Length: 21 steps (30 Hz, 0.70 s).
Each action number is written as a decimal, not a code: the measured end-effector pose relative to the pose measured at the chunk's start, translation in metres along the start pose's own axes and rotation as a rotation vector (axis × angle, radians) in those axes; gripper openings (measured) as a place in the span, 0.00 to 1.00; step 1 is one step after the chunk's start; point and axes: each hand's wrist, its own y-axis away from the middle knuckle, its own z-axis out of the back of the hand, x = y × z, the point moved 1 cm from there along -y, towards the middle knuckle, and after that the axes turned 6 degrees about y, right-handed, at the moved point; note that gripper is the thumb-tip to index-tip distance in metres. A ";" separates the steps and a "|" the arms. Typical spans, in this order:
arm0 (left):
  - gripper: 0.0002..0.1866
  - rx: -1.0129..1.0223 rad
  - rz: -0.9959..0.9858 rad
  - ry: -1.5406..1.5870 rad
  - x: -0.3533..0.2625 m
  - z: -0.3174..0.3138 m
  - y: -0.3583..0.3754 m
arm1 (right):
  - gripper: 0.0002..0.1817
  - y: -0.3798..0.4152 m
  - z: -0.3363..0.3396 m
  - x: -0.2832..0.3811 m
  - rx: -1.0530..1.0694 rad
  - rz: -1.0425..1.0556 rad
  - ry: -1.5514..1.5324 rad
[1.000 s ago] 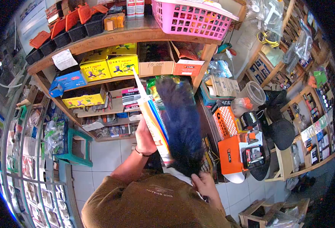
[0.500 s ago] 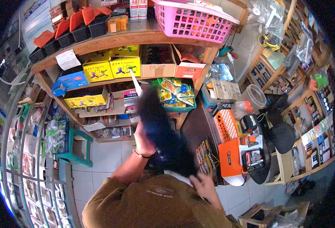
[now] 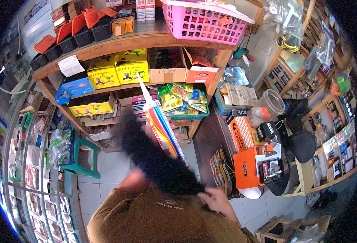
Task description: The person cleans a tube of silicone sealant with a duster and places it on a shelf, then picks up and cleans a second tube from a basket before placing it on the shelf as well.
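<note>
A sealant cartridge [image 3: 162,129] with a long white nozzle and red, yellow and blue stripes stands tilted in front of the shelves. My left hand [image 3: 149,130] is closed round it from behind, mostly hidden, with bits of the fingers showing at its sides. Across the cartridge's lower left side lies a dark fluffy duster [image 3: 158,162], blurred by motion. My right hand [image 3: 215,200] is closed at the duster's lower end, near my brown shirt; the handle itself is hidden.
Ahead is a wooden shelf [image 3: 146,41] with yellow boxes [image 3: 132,73] and a pink basket [image 3: 209,26] on top. A teal stool [image 3: 83,160] stands left. To the right are an orange box [image 3: 245,168] and a clear jar [image 3: 271,103]. Glass cases line the far left.
The duster has swept left off the cartridge, uncovering its striped label. The nozzle has stayed in nearly the same place. My left wrist is now covered by the duster.
</note>
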 end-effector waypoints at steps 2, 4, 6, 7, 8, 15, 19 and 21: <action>0.28 -0.090 -0.054 0.033 0.000 -0.018 0.003 | 0.16 -0.004 0.001 -0.003 -0.147 -0.288 -0.232; 0.27 0.026 0.003 0.001 0.003 -0.016 0.001 | 0.16 0.000 0.005 0.003 -0.085 -0.152 -0.062; 0.28 0.149 0.119 0.036 -0.001 0.020 -0.007 | 0.17 0.003 0.006 -0.003 0.065 0.079 0.074; 0.27 0.396 0.207 0.071 -0.008 0.011 -0.019 | 0.17 0.002 0.006 -0.003 0.062 0.077 0.073; 0.27 0.328 0.134 0.059 -0.003 0.007 -0.014 | 0.17 0.001 0.007 -0.003 -0.022 -0.019 0.034; 0.28 0.188 0.195 0.056 -0.001 0.020 -0.018 | 0.14 0.001 0.005 0.000 0.035 0.150 0.138; 0.30 -0.105 -0.068 0.060 0.005 -0.015 -0.006 | 0.14 -0.002 0.001 0.000 -0.098 -0.268 -0.226; 0.31 0.058 0.036 0.054 0.001 0.001 -0.006 | 0.13 -0.001 0.005 0.000 -0.030 -0.260 -0.172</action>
